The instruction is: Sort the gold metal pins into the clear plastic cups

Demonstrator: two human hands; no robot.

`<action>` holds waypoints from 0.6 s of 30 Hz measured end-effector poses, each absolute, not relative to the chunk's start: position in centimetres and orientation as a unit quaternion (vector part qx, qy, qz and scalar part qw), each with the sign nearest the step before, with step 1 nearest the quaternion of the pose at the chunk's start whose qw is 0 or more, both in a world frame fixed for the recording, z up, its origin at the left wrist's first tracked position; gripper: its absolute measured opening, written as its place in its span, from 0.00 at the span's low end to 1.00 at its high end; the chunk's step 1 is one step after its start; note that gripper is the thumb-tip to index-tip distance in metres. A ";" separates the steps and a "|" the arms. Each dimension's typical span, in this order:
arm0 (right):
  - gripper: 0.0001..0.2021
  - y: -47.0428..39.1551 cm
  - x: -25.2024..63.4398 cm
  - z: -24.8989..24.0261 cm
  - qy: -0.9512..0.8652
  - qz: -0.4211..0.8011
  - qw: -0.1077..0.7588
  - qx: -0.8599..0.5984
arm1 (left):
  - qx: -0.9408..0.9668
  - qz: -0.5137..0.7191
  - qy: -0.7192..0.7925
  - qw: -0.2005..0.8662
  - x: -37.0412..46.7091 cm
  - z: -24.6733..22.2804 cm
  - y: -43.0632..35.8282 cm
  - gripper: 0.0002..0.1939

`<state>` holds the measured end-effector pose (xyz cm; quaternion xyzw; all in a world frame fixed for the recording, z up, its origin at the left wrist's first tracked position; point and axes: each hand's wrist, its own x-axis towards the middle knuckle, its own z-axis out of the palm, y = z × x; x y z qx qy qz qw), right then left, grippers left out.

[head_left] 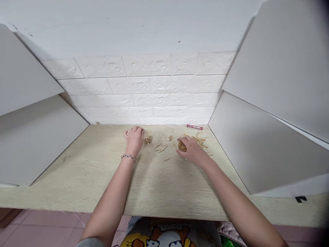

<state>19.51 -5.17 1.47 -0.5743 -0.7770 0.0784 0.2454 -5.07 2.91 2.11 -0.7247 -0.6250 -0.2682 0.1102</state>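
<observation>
My left hand [135, 138] is at the back of the table, its fingers curled together beside a clear cup [148, 131] that has small gold-coloured pieces [147, 139] in its bottom. Whatever those fingers hold, if anything, is hidden. My right hand [190, 147] curves its thumb and fingers around a dense cluster of thin gold-coloured rods [182, 146]; whether a clear cup encloses them I cannot tell. Between the hands, a second clear cup [169, 130] contains a few small pieces [169, 138]. Several loose rods [161, 149] lie in front of it.
More gold-coloured rods [202, 140] are scattered to the right of my right hand. A red pen-like stick [194, 127] lies near the white brick-patterned wall [144, 85]. Pale panels flank the wooden table [84, 171] on the left [43, 133] and right [267, 144].
</observation>
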 end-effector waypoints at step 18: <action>0.19 -5.1 19.6 1.3 -0.780 0.077 0.251 -0.568 | -0.909 -0.113 -0.383 0.120 -1.0 -0.3 0.5 0.10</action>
